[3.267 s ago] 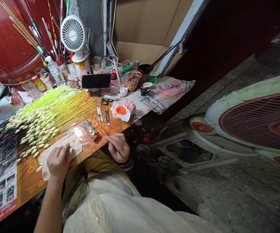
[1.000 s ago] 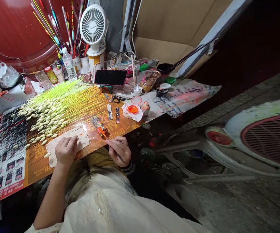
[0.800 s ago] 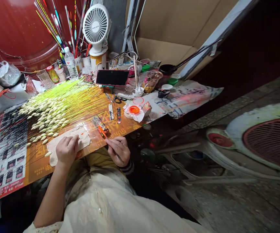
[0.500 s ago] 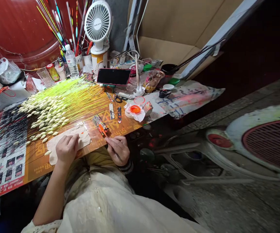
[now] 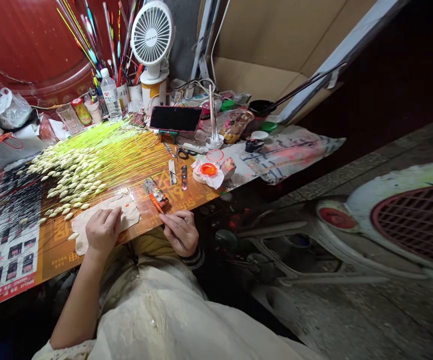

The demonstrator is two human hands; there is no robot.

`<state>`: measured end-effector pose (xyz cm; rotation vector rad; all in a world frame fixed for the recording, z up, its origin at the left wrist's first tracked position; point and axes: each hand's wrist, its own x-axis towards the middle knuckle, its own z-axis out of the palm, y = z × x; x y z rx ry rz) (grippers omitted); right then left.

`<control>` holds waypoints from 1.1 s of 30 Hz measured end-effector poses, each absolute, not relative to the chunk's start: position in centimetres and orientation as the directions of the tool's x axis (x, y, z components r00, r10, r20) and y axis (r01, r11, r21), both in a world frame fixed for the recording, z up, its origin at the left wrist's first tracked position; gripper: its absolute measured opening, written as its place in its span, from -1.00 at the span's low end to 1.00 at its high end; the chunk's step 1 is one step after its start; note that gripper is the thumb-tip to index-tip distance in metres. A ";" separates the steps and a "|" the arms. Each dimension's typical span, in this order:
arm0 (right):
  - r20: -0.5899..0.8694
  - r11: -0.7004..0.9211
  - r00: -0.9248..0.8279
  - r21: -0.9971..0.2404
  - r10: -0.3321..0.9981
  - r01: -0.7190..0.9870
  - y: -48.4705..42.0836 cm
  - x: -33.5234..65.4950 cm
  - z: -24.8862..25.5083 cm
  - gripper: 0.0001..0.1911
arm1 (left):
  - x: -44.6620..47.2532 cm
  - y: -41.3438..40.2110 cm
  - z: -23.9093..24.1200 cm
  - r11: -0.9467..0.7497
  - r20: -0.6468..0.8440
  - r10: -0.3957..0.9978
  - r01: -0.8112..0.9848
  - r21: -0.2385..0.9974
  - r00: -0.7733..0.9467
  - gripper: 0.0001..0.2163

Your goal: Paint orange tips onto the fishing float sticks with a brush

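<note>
The left hand (image 5: pixel 102 230) curls over the pale cloth (image 5: pixel 131 214), hiding its fingertips; whether its grip has hold of anything, I cannot tell. The right hand (image 5: pixel 180 232) has its grip pinched around a slim tool (image 5: pixel 156 202), partly covered, its vivid orange end at the paint-crusted block (image 5: pixel 150 185) on the desk (image 5: pixel 59 254). The fan's (image 5: pixel 151 38) lettering is too small to read.

The orange-printed table (image 5: pixel 54 245) bears a pale cloth (image 5: pixel 131 216), a paint-smeared block (image 5: pixel 149 186) right of the cloth, and stemmed pale bulbs (image 5: pixel 75 172) beyond it.
</note>
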<state>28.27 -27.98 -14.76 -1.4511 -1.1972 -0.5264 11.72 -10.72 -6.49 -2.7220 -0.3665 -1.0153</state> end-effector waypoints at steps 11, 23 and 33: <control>0.864 0.142 0.378 -0.442 0.332 0.886 -27.7 28.3 -14.9 -0.35 | 11.7 -10.6 -6.3 -0.956 0.666 0.148 0.277 -0.092 0.731 -0.85; 0.873 0.201 0.360 -0.437 0.328 0.877 -27.8 27.9 -14.8 -0.38 | 11.7 -10.7 -6.5 -0.946 0.657 0.171 0.309 -0.099 0.734 -0.87; 0.872 0.197 0.321 -0.411 0.368 0.890 -27.4 26.4 -15.2 -0.38 | 11.4 -10.8 -6.8 -0.948 0.613 0.238 0.317 -0.021 0.753 -0.84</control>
